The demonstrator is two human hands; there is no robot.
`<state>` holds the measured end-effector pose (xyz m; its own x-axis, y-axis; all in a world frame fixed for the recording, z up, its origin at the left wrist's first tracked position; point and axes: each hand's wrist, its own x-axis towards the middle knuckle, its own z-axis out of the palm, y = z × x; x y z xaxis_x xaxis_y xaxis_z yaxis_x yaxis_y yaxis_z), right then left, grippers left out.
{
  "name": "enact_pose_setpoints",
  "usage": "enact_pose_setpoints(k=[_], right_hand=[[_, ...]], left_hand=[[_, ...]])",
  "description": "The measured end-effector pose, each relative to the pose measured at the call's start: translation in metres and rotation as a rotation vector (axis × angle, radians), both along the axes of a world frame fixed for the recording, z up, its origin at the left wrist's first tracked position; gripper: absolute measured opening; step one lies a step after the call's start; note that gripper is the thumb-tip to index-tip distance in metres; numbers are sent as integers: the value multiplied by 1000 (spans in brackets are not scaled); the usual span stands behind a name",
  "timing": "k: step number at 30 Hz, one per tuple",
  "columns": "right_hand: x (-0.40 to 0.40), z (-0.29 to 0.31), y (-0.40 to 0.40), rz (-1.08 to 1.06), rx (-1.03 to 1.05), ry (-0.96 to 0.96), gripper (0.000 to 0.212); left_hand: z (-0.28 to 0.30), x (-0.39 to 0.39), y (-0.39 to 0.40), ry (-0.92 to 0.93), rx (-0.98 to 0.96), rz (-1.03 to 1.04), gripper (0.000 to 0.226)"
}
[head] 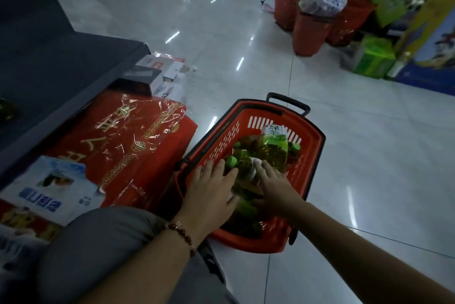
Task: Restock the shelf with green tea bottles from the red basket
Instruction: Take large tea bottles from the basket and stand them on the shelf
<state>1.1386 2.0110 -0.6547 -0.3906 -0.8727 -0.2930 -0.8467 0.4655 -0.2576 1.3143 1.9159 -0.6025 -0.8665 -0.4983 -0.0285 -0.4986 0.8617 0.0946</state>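
Reaching into the red plastic basket (312,146), both spread, empty hands, left (209,192) and right (275,188), should each close round one green-capped tea bottle (273,148) by its body before lifting.

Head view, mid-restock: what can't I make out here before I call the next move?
- How many bottles remain: both hands and the red basket wall hide the pile.
- Whether the left hand or right hand grips a bottle: the fingertips are blurred and sunk among the bottles.
- The shelf stock: cut off by the left edge and dark.
- The far orange bins' contents: too small.
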Motion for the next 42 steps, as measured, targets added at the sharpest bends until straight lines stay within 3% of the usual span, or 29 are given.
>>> enact_pose_setpoints(k=[7, 14, 25, 31, 36, 42], right_hand=[[-8, -13, -22, -147, -98, -53, 117], [-12, -15, -25, -126, -160, -6, 113], [-18, -2, -1, -157, -297, -90, 107], [-11, 21, -5, -286, -548, -391, 96], [11, 50, -10, -477, -683, -887, 60], [42, 65, -22, -441, -651, -1071, 56]], left_hand=[[-15, 8, -7, -47, 22, 19, 68], [-18, 8, -10, -31, 28, 42, 64], [-15, 21, -8, 25, 72, 64, 61], [-14, 20, -5, 54, 163, 80, 73], [-6, 22, -3, 134, 324, 110, 94], [11, 28, 6, 375, 781, 223, 118]])
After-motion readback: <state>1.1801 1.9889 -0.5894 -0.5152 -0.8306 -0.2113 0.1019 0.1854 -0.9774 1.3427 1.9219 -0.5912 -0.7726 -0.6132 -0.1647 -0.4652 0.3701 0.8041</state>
